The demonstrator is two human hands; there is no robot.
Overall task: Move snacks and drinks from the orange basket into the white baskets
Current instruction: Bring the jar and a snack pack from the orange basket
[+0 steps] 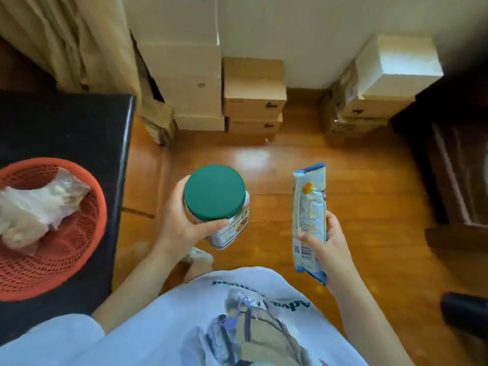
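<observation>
The left hand (182,223) grips one clear jar with a green lid (215,191), fingers wrapped round its upper wall just below the lid; the jar stands close to upright, lid towards the camera, its base tipped slightly away to the right, and its label shows orange shapes and small print too blurred to read. The right hand (323,243) clasps one pale blue snack packet (309,207) by its lower half, thumb across the front; the packet's long axis runs nearly vertical in view, its upper end pointing away from the person. Its back face shows a nutrition table, a barcode and a small square code, none legible. Both items hang in the air over the wooden floor (356,180), well apart from the orange basket (87,233), which sits on a black table (66,128) at the left and holds clear plastic bags (34,207) of pale snacks; their number cannot be told. The person's white shirt (211,326) carries a printed picture and upside-down lettering, only partly readable. Stacked cardboard boxes (253,96) line the far wall.
</observation>
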